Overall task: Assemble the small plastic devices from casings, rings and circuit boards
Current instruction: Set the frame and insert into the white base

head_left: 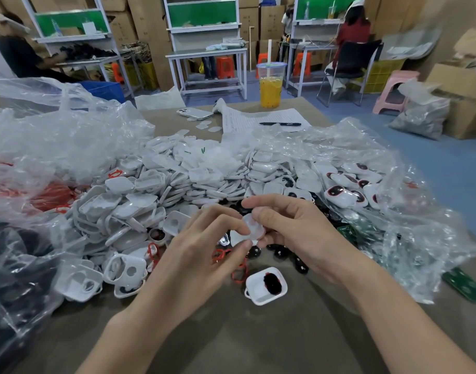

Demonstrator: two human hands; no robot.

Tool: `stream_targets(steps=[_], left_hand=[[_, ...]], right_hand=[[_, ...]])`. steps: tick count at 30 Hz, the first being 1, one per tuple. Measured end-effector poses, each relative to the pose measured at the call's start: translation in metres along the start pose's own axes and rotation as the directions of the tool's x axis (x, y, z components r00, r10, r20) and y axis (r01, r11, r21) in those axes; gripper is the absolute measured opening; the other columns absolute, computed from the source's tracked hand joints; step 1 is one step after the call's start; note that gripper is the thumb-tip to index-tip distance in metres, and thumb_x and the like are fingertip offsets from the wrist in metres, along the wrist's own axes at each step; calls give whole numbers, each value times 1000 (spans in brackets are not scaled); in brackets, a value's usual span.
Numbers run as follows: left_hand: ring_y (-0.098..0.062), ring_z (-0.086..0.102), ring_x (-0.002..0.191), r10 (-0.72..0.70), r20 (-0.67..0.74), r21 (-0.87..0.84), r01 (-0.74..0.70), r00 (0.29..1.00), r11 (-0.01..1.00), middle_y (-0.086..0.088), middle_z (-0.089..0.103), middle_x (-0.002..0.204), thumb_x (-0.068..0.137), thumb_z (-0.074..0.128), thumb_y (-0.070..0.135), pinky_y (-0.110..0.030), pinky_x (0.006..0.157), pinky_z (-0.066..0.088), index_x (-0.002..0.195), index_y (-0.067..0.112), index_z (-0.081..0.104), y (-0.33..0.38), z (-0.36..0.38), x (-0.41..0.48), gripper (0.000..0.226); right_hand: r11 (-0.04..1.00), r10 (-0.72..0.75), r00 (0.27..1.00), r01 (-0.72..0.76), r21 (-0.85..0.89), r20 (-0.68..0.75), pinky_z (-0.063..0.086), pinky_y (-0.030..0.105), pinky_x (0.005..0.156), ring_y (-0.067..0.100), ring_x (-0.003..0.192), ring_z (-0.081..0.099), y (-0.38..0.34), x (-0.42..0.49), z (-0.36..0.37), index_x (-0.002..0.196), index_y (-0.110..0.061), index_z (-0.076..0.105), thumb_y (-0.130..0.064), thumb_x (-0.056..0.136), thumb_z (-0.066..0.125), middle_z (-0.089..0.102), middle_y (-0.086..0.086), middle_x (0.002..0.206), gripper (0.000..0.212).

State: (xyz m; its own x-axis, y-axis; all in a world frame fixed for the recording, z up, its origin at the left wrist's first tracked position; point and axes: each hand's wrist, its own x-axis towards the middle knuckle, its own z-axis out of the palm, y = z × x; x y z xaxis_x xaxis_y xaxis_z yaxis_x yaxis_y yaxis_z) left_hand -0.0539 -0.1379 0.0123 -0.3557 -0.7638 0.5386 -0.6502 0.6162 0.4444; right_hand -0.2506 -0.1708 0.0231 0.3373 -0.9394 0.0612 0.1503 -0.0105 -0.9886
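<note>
1. Both hands are up over the brown matte table (231, 333), and between them sits 1 thin, milky white plastic piece (249, 230) with rounded corners.
2. My left hand (204, 247) pinches its near edge, thumb underneath and fingertips curled on top.
3. My right hand (293, 233) pinches the far side, with thumb and forefinger bent round the rim.
4. Just below my hands lies 1 open white casing (254, 288), a rounded-square tray with a glossy dark insert sitting inside.
5. Thin red rings (216, 254) lie bent and loose just beside that casing.
6. Small glossy black parts (281, 252) are scattered under my right hand.
7. Behind is a big heap of smooth white shells (156, 190), spilling from crinkled clear bags (56, 136).
8. At the right edge are flat green circuit boards (464, 286), partly under plastic film.
</note>
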Motion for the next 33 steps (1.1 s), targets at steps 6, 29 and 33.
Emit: stream_targets(steps=[6, 29, 33], left_hand=[[-8, 58, 109, 28, -33, 27, -27, 999, 999, 15, 58, 109, 98, 56, 33, -18, 91, 40, 100, 21, 64, 3, -1, 0, 14], [-3, 51, 85, 106, 185, 164, -137, 977, 977, 16, 59, 88, 90, 56, 34, -7, 84, 34, 83, 27, 66, 28, 2, -20, 14], [-2, 51, 85, 106, 189, 163, -138, 976, 977, 16, 61, 87, 88, 57, 34, 0, 86, 28, 81, 28, 68, 29, 5, -20, 14]], right_hand=[[1000, -1, 1000, 0, -9, -20, 56, 22, 67, 13, 67, 65, 1, 1, -1, 102, -20, 78, -13, 98, 63, 66, 4, 80, 17], [212, -111, 971, 231, -950, 211, 32, 26, 111, -1, 121, 41, 12, -70, -22, 140, -44, 41, -48, 85, 52, 54, -25, 120, 57], [228, -101, 971, 236, -945, 218, 28, 23, 111, -4, 124, 37, 15, -66, -23, 140, -48, 36, -53, 85, 51, 53, -28, 121, 57]])
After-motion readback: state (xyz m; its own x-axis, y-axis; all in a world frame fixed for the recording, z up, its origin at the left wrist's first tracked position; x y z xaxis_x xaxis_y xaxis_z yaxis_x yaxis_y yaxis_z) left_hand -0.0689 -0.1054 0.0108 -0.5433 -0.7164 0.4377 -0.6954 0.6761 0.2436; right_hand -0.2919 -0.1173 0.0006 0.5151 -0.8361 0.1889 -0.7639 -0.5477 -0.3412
